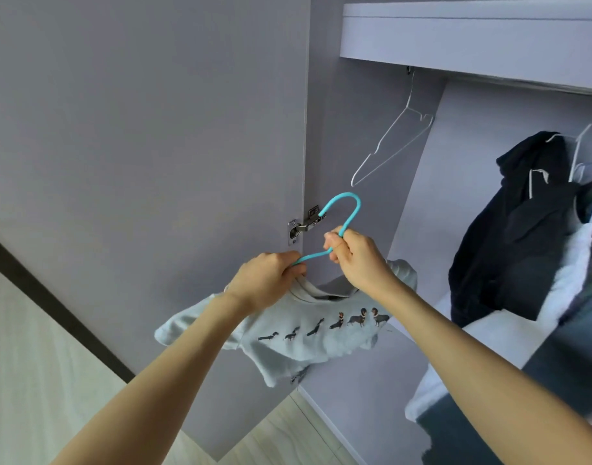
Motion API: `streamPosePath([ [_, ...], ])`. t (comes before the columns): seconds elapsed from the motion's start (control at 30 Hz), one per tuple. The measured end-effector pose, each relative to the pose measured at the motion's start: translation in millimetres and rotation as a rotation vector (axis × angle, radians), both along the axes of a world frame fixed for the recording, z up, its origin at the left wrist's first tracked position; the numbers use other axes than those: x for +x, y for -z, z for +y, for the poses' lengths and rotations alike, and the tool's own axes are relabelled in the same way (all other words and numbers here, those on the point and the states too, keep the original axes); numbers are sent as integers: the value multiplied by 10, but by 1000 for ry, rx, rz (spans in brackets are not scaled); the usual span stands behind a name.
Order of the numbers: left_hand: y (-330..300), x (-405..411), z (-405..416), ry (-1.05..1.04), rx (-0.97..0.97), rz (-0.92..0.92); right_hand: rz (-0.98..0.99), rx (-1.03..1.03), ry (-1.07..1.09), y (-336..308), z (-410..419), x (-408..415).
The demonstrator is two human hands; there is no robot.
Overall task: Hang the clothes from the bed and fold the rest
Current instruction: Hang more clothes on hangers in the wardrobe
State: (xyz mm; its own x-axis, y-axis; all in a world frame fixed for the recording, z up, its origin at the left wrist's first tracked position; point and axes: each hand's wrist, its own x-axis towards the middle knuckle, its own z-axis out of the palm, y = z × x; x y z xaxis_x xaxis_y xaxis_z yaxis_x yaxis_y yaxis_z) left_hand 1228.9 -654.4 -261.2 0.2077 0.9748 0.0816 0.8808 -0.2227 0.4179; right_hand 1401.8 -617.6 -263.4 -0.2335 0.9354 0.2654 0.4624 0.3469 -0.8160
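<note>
A pale grey T-shirt (288,340) with a row of small dog prints hangs on a turquoise hanger (346,204), held up in front of the open wardrobe. My right hand (358,256) grips the hanger's neck just below the hook. My left hand (271,280) pinches the hanger's left arm together with the shirt's collar. The rest of the hanger is hidden inside the shirt.
An empty white wire hanger (393,146) hangs under the wardrobe shelf (472,35). Dark clothes (523,229) and white and blue-grey garments (570,263) hang at the right. The open wardrobe door (153,129) stands at the left, its hinge (304,224) near my hands. Wooden floor (36,364) lies below.
</note>
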Motion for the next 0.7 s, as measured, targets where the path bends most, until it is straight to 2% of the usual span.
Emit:
streamPosePath([
  [0.07,25,-24,6,-49,32,7,3,-10,-51,29,-11,102],
  [0.1,38,-60,-2,-65,47,-8,-68,9,-43,74,1,180],
  [0.2,37,-196,-26,-81,103,-79,-416,31,160,269,58,438],
  [0.3,-8,-290,-28,-71,171,-113,-470,22,256,410,105,576],
  [0.37,-24,-317,-33,-77,214,-63,-487,24,280,418,138,627],
  [0.57,4,-296,-21,-75,212,159,-752,-117,254,302,214,679],
  [0.7,61,-252,-10,-48,238,373,-668,-38,313,146,227,658],
])
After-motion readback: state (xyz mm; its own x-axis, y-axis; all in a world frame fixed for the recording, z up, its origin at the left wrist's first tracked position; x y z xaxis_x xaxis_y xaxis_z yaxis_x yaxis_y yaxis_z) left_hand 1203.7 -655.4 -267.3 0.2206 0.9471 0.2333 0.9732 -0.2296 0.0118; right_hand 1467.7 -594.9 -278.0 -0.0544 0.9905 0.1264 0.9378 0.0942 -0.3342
